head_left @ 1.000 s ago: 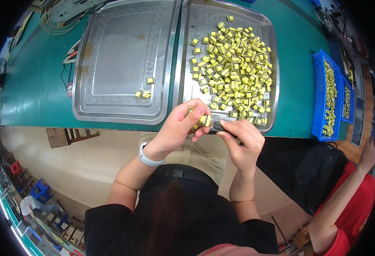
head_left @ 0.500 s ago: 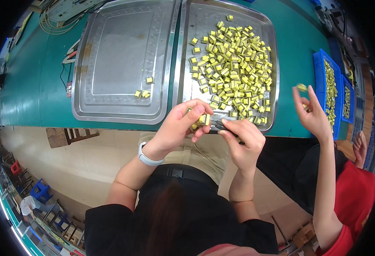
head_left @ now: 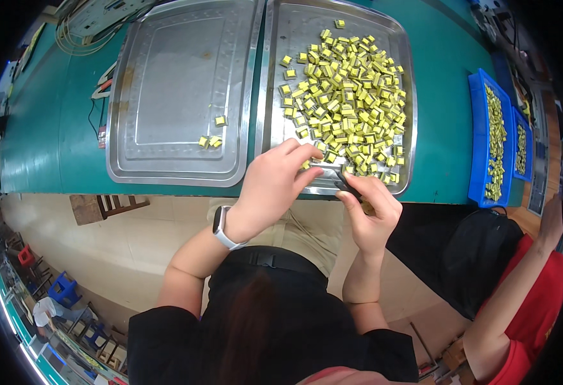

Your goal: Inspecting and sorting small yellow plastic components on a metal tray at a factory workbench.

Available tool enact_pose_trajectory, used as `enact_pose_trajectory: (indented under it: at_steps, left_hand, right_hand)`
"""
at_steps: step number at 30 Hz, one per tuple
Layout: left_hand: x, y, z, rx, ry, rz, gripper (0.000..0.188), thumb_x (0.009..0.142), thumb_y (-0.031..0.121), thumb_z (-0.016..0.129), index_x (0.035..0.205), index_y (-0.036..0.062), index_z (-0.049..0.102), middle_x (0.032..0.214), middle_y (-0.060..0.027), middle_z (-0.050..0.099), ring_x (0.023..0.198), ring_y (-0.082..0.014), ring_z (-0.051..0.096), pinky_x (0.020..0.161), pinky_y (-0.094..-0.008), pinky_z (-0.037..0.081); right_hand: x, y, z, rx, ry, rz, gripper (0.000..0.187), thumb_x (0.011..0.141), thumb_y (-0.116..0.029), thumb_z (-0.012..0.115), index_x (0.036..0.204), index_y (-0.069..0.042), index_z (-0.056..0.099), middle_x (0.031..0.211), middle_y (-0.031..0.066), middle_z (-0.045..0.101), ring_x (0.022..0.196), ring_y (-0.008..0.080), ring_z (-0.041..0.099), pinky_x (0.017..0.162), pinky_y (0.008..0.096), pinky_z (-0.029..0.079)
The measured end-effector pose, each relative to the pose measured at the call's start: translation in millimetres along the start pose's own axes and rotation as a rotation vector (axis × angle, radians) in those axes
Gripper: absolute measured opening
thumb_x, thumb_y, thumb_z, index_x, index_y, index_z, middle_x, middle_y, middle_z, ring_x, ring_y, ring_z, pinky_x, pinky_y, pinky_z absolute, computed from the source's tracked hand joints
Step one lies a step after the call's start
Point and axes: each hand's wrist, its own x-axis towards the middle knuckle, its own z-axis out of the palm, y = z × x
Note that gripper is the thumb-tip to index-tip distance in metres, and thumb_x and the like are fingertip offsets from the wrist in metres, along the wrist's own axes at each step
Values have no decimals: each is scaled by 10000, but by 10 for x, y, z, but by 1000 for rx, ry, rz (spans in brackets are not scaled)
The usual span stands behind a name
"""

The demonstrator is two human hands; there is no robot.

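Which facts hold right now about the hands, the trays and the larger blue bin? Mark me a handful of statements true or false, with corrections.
1. The right tray bears a large pile of yellow parts. True.
2. The left tray bears a pile just as large. False: it has only a few yellow parts.
3. The right hand holds a dark tool. True.
4. The left hand has its fingertips at the near side of the right tray. True.
5. A watch is on the right wrist. False: it is on the left wrist.
6. The larger blue bin stands left of both trays. False: it stands to their right.
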Motion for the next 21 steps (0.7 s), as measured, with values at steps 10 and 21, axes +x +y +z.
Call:
enact_pose_trajectory:
  at_steps: [10, 21]
  left_hand:
    - [60, -101, 107, 265, 29, 160, 214, 873, 116, 721, 1044, 59, 605, 965, -131, 621, 889, -324, 641, 747, -409, 524]
    - [-61, -33, -119, -713, -72, -188, 211, 903, 86, 702, 1092, 45, 616, 1069, 2, 607, 973, -77, 569, 848, -229, 473]
  right_hand:
    - [-3, -12, 6, 9, 3, 13, 309, 720, 51, 820, 1017, 51, 731, 841, 117, 705, 695, 171, 602, 610, 260, 456]
    - [0, -32, 35, 1, 20, 30, 305, 727, 46, 821, 1019, 52, 730, 851, 114, 707, 723, 169, 623, 639, 260, 476]
